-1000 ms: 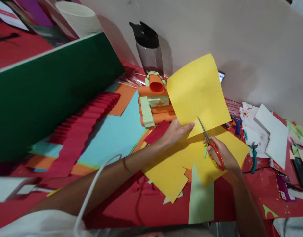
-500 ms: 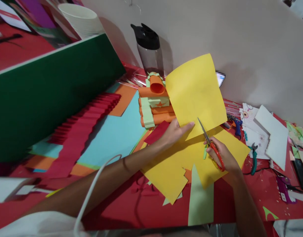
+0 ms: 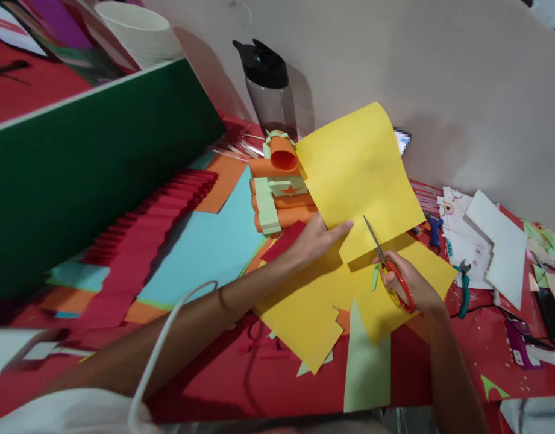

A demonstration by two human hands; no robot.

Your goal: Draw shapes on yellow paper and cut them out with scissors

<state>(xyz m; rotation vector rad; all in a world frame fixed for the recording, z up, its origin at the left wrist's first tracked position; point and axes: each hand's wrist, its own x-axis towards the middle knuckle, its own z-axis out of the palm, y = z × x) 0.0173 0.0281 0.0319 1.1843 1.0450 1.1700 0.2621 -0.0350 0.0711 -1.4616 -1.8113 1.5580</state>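
My left hand (image 3: 321, 236) pinches the lower left part of a raised yellow paper sheet (image 3: 356, 175), thumb on its face. The sheet curls slightly at its upper right corner. Red-handled scissors (image 3: 399, 280) are in my right hand (image 3: 415, 283), its fingers wrapped about the handle. Their blades overlap the lower part of the sheet and point up and left. Below both hands lie more yellow sheets (image 3: 304, 322), one with a notched edge. A pale green paper piece (image 3: 368, 367) lies nearest to me.
Orange paper rolls (image 3: 295, 216) with pale green bands stand behind my left hand, near a water bottle (image 3: 270, 90). Pleated red paper (image 3: 141, 247) and a green board (image 3: 100, 163) are on the left. Pliers (image 3: 464, 289) and white card pieces (image 3: 496, 223) lie right. A white cable (image 3: 169, 337) crosses my left forearm.
The raised yellow sheet has tilted, its lower right corner swinging outward to the right. Both hands keep their hold. The view has shifted slightly.
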